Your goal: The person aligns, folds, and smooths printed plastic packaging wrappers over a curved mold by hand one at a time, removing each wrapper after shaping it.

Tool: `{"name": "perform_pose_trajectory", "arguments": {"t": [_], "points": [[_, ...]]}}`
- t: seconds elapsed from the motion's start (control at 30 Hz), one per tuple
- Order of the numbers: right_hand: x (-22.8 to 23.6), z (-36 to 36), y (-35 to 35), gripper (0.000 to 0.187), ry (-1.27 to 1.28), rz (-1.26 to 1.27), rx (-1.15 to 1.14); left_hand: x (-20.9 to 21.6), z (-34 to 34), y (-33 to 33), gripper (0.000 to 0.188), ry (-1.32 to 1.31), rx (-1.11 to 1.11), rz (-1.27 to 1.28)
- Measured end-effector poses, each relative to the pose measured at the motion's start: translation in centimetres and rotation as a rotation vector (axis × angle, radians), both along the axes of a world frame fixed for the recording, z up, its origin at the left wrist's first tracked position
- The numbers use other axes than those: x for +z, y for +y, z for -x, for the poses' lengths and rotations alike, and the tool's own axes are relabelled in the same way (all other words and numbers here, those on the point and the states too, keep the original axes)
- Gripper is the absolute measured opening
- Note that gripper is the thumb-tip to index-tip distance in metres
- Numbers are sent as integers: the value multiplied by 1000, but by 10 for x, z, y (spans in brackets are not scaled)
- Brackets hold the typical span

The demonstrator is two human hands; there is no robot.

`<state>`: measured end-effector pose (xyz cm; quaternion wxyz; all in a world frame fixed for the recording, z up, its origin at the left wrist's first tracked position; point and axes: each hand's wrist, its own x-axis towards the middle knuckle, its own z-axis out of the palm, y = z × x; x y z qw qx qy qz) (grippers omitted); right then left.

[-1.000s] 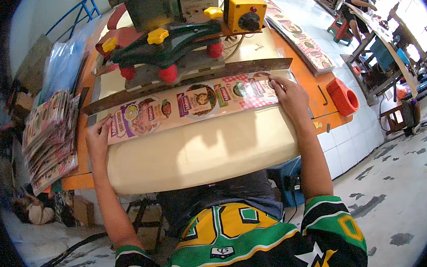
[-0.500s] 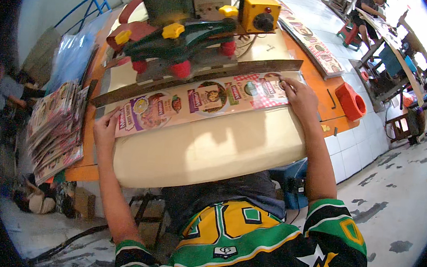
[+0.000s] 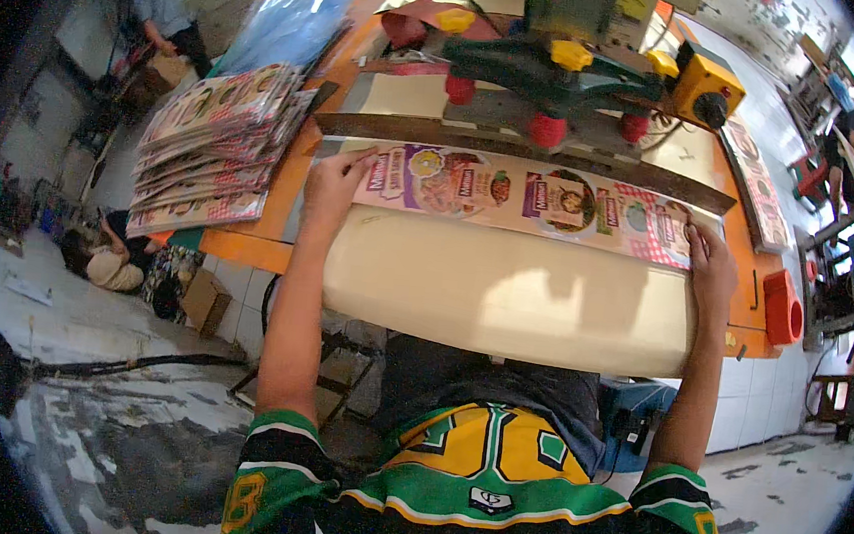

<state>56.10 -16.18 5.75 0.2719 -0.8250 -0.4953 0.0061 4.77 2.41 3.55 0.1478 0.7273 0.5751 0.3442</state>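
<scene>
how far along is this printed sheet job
Done, it seems: a fanned stack of printed sheets lies at the left of the orange table. In hand: the left hand and right hand press the ends of one long printed sheet against the machine's metal bar. Left: this sheet hasn't joined the stack; how many remain can't be told.

Single head cam, fisheye, looks down and fwd, close over cream worktable (image 3: 504, 303).

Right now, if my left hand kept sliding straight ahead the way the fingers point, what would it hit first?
Probably the dark metal bar just beyond the printed sheet that your left hand presses; depth is unclear.
</scene>
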Motion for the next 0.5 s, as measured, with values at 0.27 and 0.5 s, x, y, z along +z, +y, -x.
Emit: {"name": "perform_pose_trajectory", "arguments": {"t": [0.27, 0.5], "points": [[-15, -15, 4, 35, -32, -31, 45, -4, 0, 4, 27, -41, 25, -8], [-21, -19, 3, 36, -48, -17, 21, 1, -2, 1, 25, -19, 43, 18]]}}
